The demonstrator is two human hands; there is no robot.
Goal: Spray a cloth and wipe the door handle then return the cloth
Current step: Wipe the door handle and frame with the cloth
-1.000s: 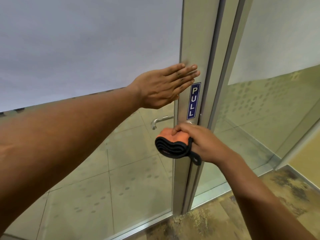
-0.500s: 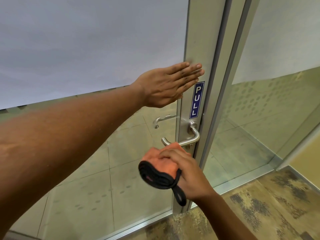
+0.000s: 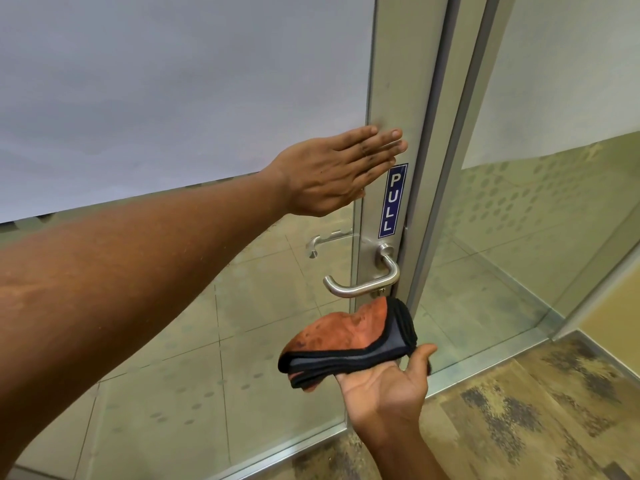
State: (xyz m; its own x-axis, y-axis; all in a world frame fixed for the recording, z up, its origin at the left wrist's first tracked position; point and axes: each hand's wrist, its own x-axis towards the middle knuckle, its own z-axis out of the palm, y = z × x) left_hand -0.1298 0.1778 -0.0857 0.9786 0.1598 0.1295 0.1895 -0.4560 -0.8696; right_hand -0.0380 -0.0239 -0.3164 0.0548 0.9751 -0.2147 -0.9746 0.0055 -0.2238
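The left hand [image 3: 332,174] lies flat against the door, fingers straight and close together, their tips resting on the metal door frame [image 3: 398,81] just above the blue PULL sign [image 3: 392,200]. The palm covers the edge where the frosted glass panel [image 3: 173,91] meets the frame.

The right hand [image 3: 388,386] is turned palm up, below the door handle [image 3: 363,278] and near the lower part of the frame. It holds the folded cloth [image 3: 349,341], orange on top with a grey layer and black edging. The thumb presses against the cloth's near edge while the fingers are hidden beneath it, so the hand grips the cloth between thumb and fingers. The cloth's upper corner sits just under the handle, apart from it.

The handle is a silver lever, mounted on the frame right below the PULL sign, its free end pointing toward the glass. A second lever [image 3: 323,240] shows through the clear lower glass on the far side of the door. Beyond the glass lie pale floor tiles [image 3: 156,393]; on the near side, at the bottom right, the floor [image 3: 536,410] is wood-patterned with dark smudges.
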